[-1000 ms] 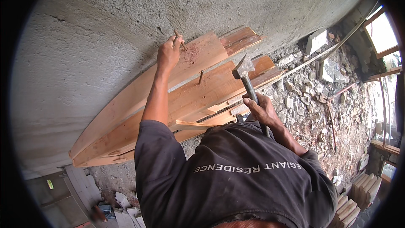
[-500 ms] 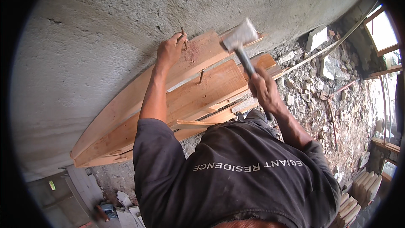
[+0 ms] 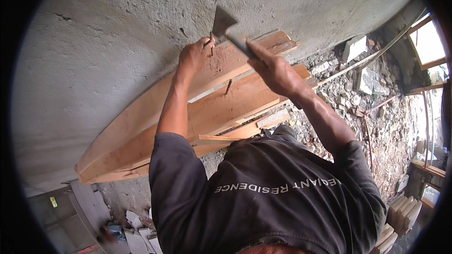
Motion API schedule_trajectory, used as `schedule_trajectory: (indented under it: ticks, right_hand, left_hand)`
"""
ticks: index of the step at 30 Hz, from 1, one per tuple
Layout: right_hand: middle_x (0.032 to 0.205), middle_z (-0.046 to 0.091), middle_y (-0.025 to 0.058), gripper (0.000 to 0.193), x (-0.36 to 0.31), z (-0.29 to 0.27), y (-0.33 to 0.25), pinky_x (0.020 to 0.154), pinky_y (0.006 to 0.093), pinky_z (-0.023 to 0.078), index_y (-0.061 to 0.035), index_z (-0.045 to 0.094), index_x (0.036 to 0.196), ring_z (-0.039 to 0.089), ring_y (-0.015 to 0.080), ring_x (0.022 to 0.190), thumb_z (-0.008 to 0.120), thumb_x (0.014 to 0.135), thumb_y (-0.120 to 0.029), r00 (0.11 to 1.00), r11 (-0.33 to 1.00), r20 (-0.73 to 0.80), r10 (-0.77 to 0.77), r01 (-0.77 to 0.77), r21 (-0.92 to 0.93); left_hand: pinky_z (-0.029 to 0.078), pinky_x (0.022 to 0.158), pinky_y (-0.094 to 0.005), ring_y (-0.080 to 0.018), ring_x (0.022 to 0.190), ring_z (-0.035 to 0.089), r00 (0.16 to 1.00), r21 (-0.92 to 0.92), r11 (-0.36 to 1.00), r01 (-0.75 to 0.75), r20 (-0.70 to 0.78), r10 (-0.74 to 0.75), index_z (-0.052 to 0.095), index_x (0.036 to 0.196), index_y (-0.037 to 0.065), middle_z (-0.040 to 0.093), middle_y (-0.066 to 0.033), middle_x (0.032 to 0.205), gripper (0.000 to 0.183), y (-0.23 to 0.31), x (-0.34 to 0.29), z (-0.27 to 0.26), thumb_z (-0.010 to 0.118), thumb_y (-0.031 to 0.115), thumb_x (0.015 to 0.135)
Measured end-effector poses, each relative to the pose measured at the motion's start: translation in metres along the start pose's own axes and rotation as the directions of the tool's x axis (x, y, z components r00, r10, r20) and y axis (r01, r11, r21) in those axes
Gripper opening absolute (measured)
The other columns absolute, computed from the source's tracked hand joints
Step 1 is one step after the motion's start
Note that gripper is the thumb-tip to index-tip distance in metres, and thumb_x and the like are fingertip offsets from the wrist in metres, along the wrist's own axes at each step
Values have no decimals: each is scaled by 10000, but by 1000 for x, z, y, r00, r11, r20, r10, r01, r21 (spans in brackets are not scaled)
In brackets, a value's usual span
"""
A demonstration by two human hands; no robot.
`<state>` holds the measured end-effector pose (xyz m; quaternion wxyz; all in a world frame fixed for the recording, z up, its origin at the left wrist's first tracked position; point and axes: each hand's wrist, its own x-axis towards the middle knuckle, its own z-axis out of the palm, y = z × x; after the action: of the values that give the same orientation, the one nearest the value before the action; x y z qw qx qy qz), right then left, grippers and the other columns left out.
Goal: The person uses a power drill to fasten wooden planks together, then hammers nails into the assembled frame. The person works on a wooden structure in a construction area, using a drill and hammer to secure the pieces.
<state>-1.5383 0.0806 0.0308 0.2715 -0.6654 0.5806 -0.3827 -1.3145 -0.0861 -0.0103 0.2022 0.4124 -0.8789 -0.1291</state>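
My left hand point(image 3: 190, 59) grips a thin brown metal rod point(image 3: 212, 51), upright at the upper edge of the topmost wooden plank point(image 3: 141, 102). Reddish wood crumbs point(image 3: 220, 60) lie beside the rod. With my right hand point(image 3: 278, 74) I hold a hatchet point(image 3: 224, 21) by its dark handle. Its blade points up and away, and the lower, blunt end of its head is at the rod's top; whether they touch I cannot tell. A second rod point(image 3: 229, 87) stands in the plank below point(image 3: 197, 116), touched by neither hand.
A rough grey concrete wall point(image 3: 117, 42) runs behind the planks. Broken stone rubble point(image 3: 339, 89) covers the ground at right, with a long thin strip point(image 3: 353, 68) over it. Stacked pale pieces point(image 3: 404, 211) stand at lower right, and grey boards point(image 3: 92, 207) lie at lower left.
My right hand has swung the hatchet left and up, bringing its head from over the plank's right part to the rod. My left hand keeps hold of the rod, nearly in place.
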Motion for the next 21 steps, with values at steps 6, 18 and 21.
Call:
schedule_trajectory:
  ticks: [6,18,21]
  right_hand:
    - [1156,558,307,477,13,-7,-7,733,358,546,-89,366,1398,656,311,948,480,965,-251,987,996,-158,-9,23,87]
    - [734,594,136,529,24,-23,-17,465,250,491,-38,278,1433,562,97,594,423,986,-282,934,965,-356,31,65,254]
    - [1135,590,248,523,26,-8,10,819,446,500,-37,306,1420,603,348,1007,461,974,-261,997,999,-64,-34,33,-24]
  left_hand:
    - [475,623,-398,-361,752,628,998,9,1000,19,68,-19,623,1021,86,629,-177,765,301,21,4,-13,500,349,941]
    - [493,624,-433,-349,715,644,997,103,995,-7,77,-1,640,1009,124,649,-170,742,271,26,14,-11,532,354,918]
    - [489,617,-436,-355,711,639,997,137,990,-25,73,15,641,972,114,642,-175,737,273,24,19,-5,535,359,914]
